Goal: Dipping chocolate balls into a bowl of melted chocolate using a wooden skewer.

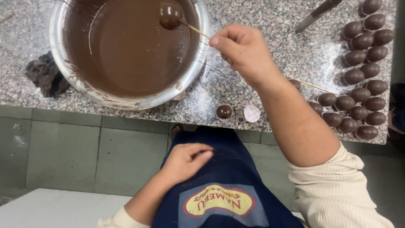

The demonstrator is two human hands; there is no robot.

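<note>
The step in hand was the coating step. The right hand (244, 52) pinched a thin wooden skewer (195, 28) between thumb and fingers, the digits pressed together on the stick. At the skewer's far end sat a chocolate-coated ball (170, 15), held just above, or at, the surface of the melted chocolate (130, 50) in the steel bowl (57, 38); whether it touched the liquid could not be told. The left hand (185, 160) held nothing: it rested on the dark blue apron (219, 169), fingers loosely curled.

The coating appeared complete, so the next move would likely call for a steady lift, time for the excess to drain, and a level carry clear of the bowl's rim.

Materials and shapes:
- The melted chocolate was smooth, glossy and mid-brown, smeared up the inner wall of the bowl.
- The bowl was round, polished metal, standing on a speckled granite countertop (270, 84).
- Rows of finished egg-shaped chocolates (358, 90) lay on the countertop to the right, dark and matt-to-satin in finish.
- A small filled paper cup (224, 112) and an empty pink one (252, 113) stood near the counter's front edge.
- A dark crumpled cloth (44, 76) lay to the left of the bowl.
- A second long skewer (310, 84) lay across the countertop beside the eggs.
</note>
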